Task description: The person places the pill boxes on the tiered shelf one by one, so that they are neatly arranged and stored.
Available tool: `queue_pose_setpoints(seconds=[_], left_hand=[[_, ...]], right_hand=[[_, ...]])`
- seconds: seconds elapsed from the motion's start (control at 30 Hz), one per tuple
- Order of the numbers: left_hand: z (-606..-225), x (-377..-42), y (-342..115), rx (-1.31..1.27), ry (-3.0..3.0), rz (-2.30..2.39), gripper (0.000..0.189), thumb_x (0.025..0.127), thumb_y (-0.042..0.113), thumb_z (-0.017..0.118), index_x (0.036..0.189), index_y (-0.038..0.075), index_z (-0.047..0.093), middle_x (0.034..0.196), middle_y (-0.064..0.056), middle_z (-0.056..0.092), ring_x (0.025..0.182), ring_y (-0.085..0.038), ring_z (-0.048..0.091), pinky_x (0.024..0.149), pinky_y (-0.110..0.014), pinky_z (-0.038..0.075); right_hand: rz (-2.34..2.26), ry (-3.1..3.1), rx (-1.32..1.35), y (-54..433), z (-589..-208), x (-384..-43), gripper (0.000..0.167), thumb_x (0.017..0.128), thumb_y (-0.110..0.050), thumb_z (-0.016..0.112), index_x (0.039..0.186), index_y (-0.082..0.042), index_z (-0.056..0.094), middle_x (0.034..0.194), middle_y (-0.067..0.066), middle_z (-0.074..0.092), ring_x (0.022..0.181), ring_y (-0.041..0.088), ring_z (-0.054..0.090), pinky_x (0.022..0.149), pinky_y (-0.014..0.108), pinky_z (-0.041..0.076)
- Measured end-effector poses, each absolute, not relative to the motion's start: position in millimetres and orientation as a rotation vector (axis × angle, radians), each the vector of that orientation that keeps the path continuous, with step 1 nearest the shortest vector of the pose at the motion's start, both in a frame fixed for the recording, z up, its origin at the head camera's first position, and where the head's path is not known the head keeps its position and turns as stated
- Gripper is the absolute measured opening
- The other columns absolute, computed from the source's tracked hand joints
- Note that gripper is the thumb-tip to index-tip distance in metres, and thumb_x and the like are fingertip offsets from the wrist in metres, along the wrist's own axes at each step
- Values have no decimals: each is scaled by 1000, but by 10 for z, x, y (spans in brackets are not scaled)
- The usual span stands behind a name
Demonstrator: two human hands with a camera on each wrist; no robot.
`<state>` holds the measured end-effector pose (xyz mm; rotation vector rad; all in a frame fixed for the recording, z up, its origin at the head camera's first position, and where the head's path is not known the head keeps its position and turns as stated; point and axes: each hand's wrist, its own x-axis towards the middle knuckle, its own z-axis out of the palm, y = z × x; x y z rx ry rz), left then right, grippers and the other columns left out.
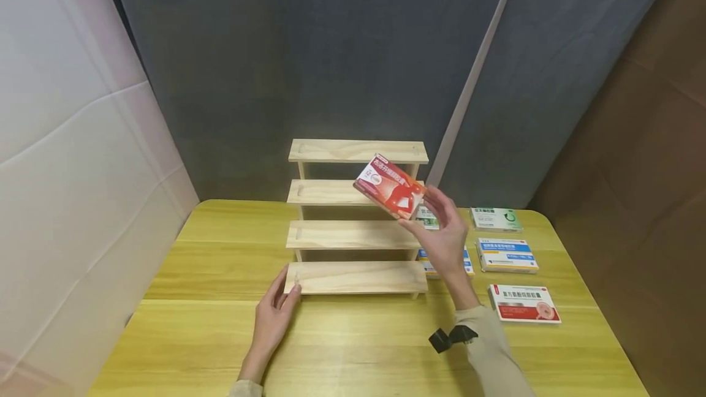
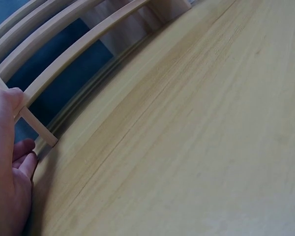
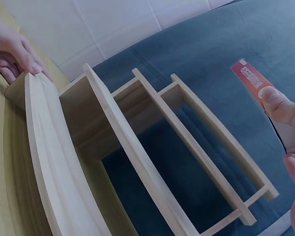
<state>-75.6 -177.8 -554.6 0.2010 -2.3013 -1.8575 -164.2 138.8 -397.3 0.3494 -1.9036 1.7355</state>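
A light wooden stepped shelf rack (image 1: 353, 277) stands on the table, its boards rising toward the back. At the left end of its lowest board, my left hand (image 1: 273, 314) holds on, the thumb on the board's edge and the other fingers lower at its side. My right hand (image 1: 444, 234) pinches a red and orange medicine box (image 1: 390, 187) by one end. The box is tilted in the air before the upper boards. In the right wrist view, the same medicine box (image 3: 253, 81) is seen edge-on, apart from the rack.
Right of the rack lie a green-and-white box (image 1: 494, 219), a blue-and-white box (image 1: 507, 255) and a red-and-white box (image 1: 525, 304). Two more boxes are partly hidden behind my right hand and the rack. A grey curtain (image 1: 353, 48) hangs behind the table (image 1: 209, 274).
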Motion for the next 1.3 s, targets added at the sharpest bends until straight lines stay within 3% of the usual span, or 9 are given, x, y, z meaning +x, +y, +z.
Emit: queue_pose_setpoints(seconds=[0.3, 0.43, 0.57, 0.8, 1.1, 1.3], left_hand=[[-5558, -752, -1749, 140, -2280, -1863, 57, 102, 28, 63, 154, 16, 44, 161, -14, 39, 146, -31, 40, 101, -8, 41], [-5579, -747, -1734, 153, -2287, -1844, 56, 102, 27, 63, 154, 17, 45, 160, -12, 41, 140, -29, 47, 98, -7, 44], [-5601, -742, -1733, 167, -2277, -1829, 56, 101, 24, 65, 153, 17, 47, 159, -11, 43, 135, -27, 52, 96, -6, 45], [-5601, -748, -1732, 110, -2233, -1828, 55, 99, 19, 67, 151, 14, 49, 158, -11, 44, 141, -27, 45, 99, -8, 43], [-5597, -759, -1754, 122, -2234, -1784, 54, 99, 21, 67, 150, 14, 50, 157, -14, 45, 140, -30, 46, 100, -10, 44], [-5592, -752, -1770, 142, -2240, -1775, 54, 99, 22, 68, 149, 13, 51, 156, -14, 46, 139, -30, 47, 99, -9, 44]], right_hand=[[1715, -1967, 335, 1273, -3776, -1576, 75, 71, 13, 85, 138, 12, 51, 137, 26, 58, 128, 36, 58, 110, 35, 48], [1701, -1975, 357, 1231, -3712, -1578, 74, 71, 13, 85, 137, 13, 51, 135, 28, 59, 126, 38, 58, 108, 31, 49], [1686, -1996, 385, 1181, -3655, -1611, 73, 72, 9, 86, 136, 13, 53, 134, 29, 60, 125, 40, 59, 108, 38, 50], [1652, -2080, 384, 1132, -3678, -1821, 75, 72, 6, 87, 139, 8, 53, 138, 26, 59, 128, 37, 58, 109, 45, 49], [1621, -2120, 450, 1082, -3692, -2083, 73, 73, -11, 92, 138, -4, 59, 135, 13, 64, 124, 26, 63, 107, 32, 52], [1603, -2164, 510, 1096, -3648, -2218, 72, 75, -11, 91, 138, 0, 57, 137, 15, 63, 123, 29, 63, 106, 33, 52]])
